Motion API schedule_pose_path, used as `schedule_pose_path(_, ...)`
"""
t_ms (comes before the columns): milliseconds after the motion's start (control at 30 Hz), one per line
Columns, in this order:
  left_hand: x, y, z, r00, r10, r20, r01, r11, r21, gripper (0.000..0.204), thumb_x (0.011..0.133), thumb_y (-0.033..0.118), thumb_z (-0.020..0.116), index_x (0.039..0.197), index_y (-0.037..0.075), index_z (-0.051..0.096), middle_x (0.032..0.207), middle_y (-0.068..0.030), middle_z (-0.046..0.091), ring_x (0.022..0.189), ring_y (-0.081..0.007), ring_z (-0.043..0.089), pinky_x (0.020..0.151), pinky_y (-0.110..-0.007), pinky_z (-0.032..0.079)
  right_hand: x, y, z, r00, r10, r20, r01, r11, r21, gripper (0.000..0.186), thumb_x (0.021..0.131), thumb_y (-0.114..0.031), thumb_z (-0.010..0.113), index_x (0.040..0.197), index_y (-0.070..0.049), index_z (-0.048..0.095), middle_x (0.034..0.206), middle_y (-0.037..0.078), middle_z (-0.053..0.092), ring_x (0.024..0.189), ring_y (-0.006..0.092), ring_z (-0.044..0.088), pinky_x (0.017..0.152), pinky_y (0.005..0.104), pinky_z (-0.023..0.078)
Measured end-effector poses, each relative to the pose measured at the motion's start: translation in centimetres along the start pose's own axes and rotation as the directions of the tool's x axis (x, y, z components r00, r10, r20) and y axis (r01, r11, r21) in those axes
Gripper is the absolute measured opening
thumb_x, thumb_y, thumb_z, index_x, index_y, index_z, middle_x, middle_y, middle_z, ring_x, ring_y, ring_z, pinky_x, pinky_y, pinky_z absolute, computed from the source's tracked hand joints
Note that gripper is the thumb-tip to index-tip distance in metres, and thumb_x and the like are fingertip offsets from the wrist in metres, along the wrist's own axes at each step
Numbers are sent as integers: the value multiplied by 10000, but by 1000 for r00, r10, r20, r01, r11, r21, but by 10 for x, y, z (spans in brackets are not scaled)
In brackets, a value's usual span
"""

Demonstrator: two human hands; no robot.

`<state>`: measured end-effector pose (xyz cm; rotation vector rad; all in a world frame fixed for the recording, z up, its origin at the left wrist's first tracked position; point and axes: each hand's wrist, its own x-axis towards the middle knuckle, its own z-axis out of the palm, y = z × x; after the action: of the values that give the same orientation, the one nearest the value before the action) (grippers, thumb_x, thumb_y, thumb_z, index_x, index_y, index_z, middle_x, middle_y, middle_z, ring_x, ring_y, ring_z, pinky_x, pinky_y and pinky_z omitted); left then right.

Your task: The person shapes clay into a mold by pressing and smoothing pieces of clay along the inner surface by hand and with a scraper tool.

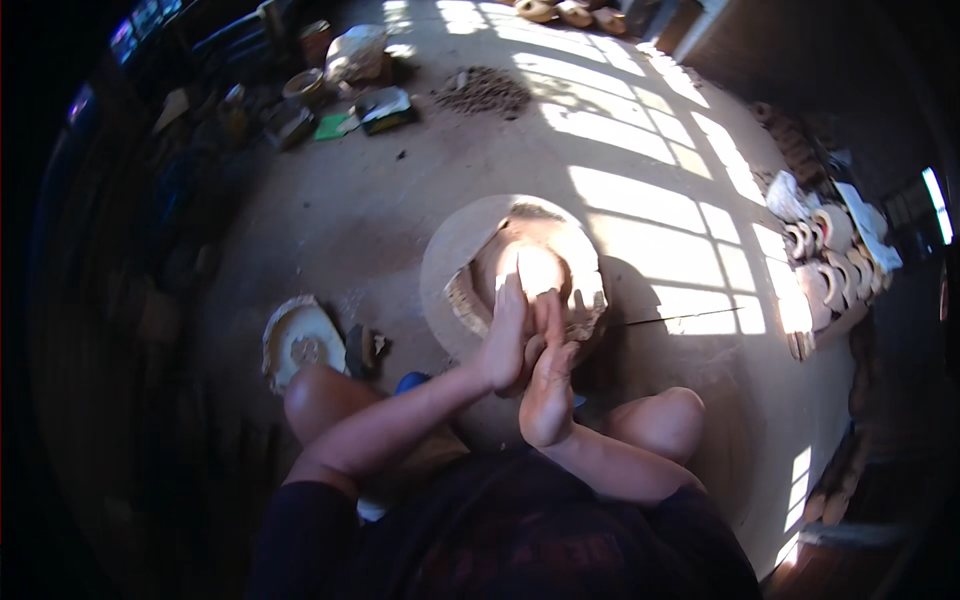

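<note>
My left hand [507, 325] and my right hand [549, 388] come close together, fingers stretched forward over a round basin-like mould [466, 300]. Its rim is rough and broken-looking, and reddish-brown clay [490, 262] lines the inside. At the centre of the hollow shows a brightly sunlit rounded surface [540, 268]. Between the palms sits a small brown shape [533, 350]; whether it is clay or part of a hand, I cannot tell. The mould rests on a pale round disc [437, 262] in front of my knees.
A shallow pale basin [318, 325] with a lump inside lies by my left knee, beside dark fragments [375, 345]. Crumbled clay [485, 92] is heaped farther off. Tubs and a black tray [385, 110] stand far left; curved clay pieces [835, 280] are stacked at right.
</note>
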<state>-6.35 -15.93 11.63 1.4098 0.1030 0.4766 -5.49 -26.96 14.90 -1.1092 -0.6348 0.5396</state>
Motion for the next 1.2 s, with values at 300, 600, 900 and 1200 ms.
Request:
schedule_pose_path(300,15,-5,-52,970,-225,-90,241,864,441,645,1132,504,276,1212,-48,600,1162,-273,665,1176,-482,598,967,-583,448,13,-10,15,957,288,21,-286,934,214,562,1174,-328,471,1614,2,357,1680,168,384,1564,232,360,1255,375,314)
schedule_pose_path(600,-6,2,-92,790,-575,213,613,732,-296,532,1117,485,549,1269,19,756,964,-20,781,804,-103,678,694,-198,478,70,-16,-51,934,337,122,-257,866,-429,233,1005,-137,775,1142,24,679,1067,143,771,994,179,755,833,278,595)
schedule_pose_path(900,-11,-5,-96,845,-473,249,528,811,-251,408,1065,401,699,1197,29,800,962,-14,783,826,-63,656,750,-238,521,70,-11,-66,813,241,530,439,343,-830,314,965,-206,784,1156,36,721,1016,226,745,911,370,746,784,412,604)
schedule_pose_path(1200,-12,-19,-96,963,-211,166,175,963,203,327,1065,302,704,1186,2,751,946,-62,752,893,-97,655,819,-293,544,69,14,-60,916,394,74,-230,668,-708,231,1042,-166,694,1070,57,746,850,62,737,734,111,697,642,288,562)
